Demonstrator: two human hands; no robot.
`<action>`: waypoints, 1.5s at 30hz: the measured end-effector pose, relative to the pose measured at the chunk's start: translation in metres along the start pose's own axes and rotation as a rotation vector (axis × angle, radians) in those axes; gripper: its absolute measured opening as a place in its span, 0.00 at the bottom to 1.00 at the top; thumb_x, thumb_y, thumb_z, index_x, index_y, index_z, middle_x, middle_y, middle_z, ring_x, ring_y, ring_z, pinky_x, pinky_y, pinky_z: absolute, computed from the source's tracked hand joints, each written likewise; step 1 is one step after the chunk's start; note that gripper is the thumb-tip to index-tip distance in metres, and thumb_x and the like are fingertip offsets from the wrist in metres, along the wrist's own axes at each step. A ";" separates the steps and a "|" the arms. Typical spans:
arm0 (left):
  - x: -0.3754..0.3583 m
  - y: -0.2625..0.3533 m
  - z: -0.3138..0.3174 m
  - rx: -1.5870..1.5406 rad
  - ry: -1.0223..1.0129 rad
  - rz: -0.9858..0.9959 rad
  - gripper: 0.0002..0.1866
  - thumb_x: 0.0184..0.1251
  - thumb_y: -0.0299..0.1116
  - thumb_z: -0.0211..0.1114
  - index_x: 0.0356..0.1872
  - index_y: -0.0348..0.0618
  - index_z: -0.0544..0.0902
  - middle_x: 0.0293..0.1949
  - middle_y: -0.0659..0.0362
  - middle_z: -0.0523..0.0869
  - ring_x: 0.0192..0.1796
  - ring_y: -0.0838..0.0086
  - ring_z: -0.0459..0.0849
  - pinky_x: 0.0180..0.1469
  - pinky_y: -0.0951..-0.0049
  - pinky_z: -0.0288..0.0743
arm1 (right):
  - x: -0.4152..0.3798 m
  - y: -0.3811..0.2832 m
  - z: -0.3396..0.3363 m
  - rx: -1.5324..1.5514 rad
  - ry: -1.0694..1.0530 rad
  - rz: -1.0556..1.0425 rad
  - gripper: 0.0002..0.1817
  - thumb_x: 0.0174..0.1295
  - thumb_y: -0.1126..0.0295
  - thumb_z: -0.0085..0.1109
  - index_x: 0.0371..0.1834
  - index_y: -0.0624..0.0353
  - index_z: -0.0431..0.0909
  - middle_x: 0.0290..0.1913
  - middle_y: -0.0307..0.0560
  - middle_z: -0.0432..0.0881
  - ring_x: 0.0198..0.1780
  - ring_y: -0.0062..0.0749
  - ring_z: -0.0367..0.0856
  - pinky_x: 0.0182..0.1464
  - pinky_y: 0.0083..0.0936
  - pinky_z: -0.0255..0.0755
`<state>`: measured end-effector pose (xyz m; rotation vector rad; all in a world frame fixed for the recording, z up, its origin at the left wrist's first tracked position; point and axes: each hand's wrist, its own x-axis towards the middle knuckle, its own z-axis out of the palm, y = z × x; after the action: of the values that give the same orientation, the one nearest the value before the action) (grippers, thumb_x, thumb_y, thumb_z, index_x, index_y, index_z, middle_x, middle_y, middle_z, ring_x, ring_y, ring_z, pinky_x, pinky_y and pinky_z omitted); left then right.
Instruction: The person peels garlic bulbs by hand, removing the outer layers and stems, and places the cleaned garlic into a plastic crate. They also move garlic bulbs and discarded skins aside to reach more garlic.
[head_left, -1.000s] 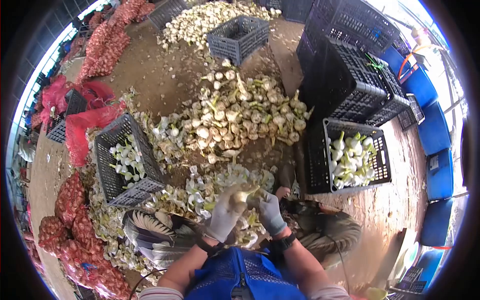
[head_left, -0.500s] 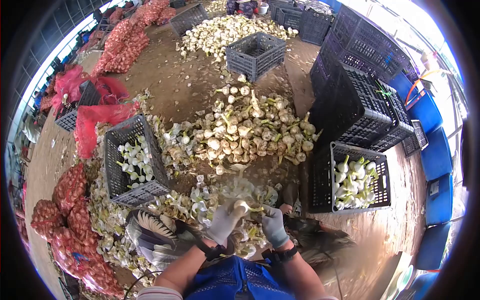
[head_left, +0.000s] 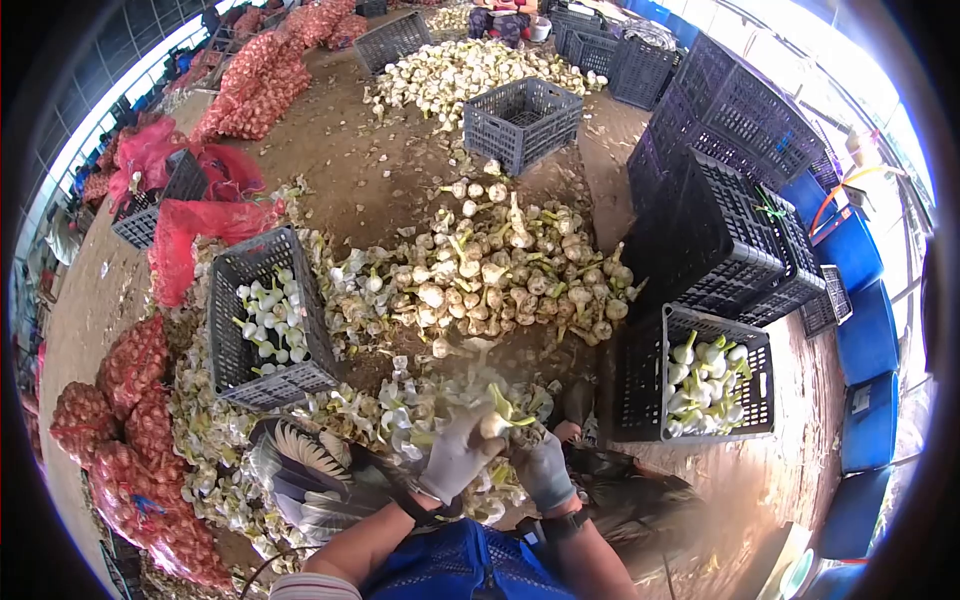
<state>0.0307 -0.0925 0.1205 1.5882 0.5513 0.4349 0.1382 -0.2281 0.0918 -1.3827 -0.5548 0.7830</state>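
My left hand (head_left: 458,458), in a pale glove, is closed around a garlic bulb (head_left: 493,426) whose green stem points up and right. My right hand (head_left: 541,468), also gloved, is closed beside the stem; a dark brownish bit shows at its fingertips, too blurred to name. Beneath both hands lie loose garlic skins (head_left: 400,410). Just beyond them is a heap of untrimmed garlic (head_left: 500,270) with stems on. White bulbs lie in a black crate (head_left: 275,392) at the left and in another crate (head_left: 628,390) at the right.
Tall stacked black crates (head_left: 715,220) rise at the right, in front of blue panels (head_left: 860,420). Red mesh sacks (head_left: 140,480) lie at the left. Further off are a crate (head_left: 520,140), a second garlic pile (head_left: 470,75) and a partly visible person (head_left: 500,22).
The bulb has turned, its stem now tilting upward instead of stretching sideways between my hands. My right hand has moved closer to my left. The view has shifted slightly.
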 end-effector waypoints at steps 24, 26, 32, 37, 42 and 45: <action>0.017 -0.006 -0.008 -0.421 -0.016 -0.465 0.08 0.70 0.29 0.63 0.44 0.35 0.82 0.40 0.58 0.86 0.40 0.74 0.84 0.43 0.73 0.78 | 0.008 0.006 -0.010 0.268 0.077 0.264 0.10 0.68 0.75 0.56 0.47 0.69 0.82 0.43 0.43 0.86 0.43 0.21 0.82 0.46 0.21 0.76; 0.011 0.008 -0.009 -0.192 -0.022 -0.258 0.06 0.70 0.28 0.63 0.42 0.36 0.82 0.38 0.60 0.86 0.39 0.75 0.84 0.42 0.74 0.77 | 0.010 0.018 -0.016 0.514 0.167 0.318 0.13 0.70 0.73 0.50 0.45 0.71 0.82 0.43 0.48 0.86 0.42 0.28 0.84 0.46 0.24 0.78; -0.009 0.027 -0.006 0.291 0.007 0.376 0.04 0.68 0.29 0.66 0.38 0.40 0.83 0.34 0.62 0.85 0.30 0.78 0.82 0.33 0.77 0.75 | 0.014 -0.004 -0.004 0.807 0.178 0.407 0.16 0.71 0.69 0.45 0.50 0.68 0.79 0.47 0.51 0.85 0.47 0.38 0.85 0.52 0.34 0.78; -0.003 -0.031 -0.039 0.155 0.197 -0.174 0.10 0.71 0.28 0.58 0.49 0.37 0.80 0.39 0.56 0.86 0.29 0.73 0.84 0.28 0.73 0.75 | 0.015 0.006 -0.009 0.861 0.217 0.314 0.15 0.72 0.68 0.44 0.51 0.63 0.79 0.51 0.48 0.84 0.51 0.39 0.83 0.56 0.41 0.78; 0.009 0.008 -0.057 0.238 0.053 -0.044 0.23 0.69 0.53 0.63 0.36 0.39 0.84 0.24 0.60 0.82 0.27 0.74 0.84 0.29 0.74 0.77 | 0.013 0.016 -0.016 0.294 0.289 0.101 0.19 0.75 0.64 0.43 0.54 0.67 0.80 0.48 0.47 0.84 0.46 0.29 0.85 0.52 0.25 0.79; 0.001 0.002 -0.039 0.360 -0.038 -0.077 0.22 0.72 0.50 0.62 0.33 0.37 0.83 0.23 0.58 0.81 0.27 0.72 0.80 0.32 0.68 0.74 | 0.016 0.002 -0.002 0.368 0.380 0.126 0.11 0.68 0.74 0.55 0.49 0.66 0.81 0.43 0.40 0.85 0.43 0.20 0.83 0.48 0.18 0.76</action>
<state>0.0091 -0.0600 0.1264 1.9068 0.6871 0.2557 0.1494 -0.2168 0.0878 -1.1885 -0.0229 0.6609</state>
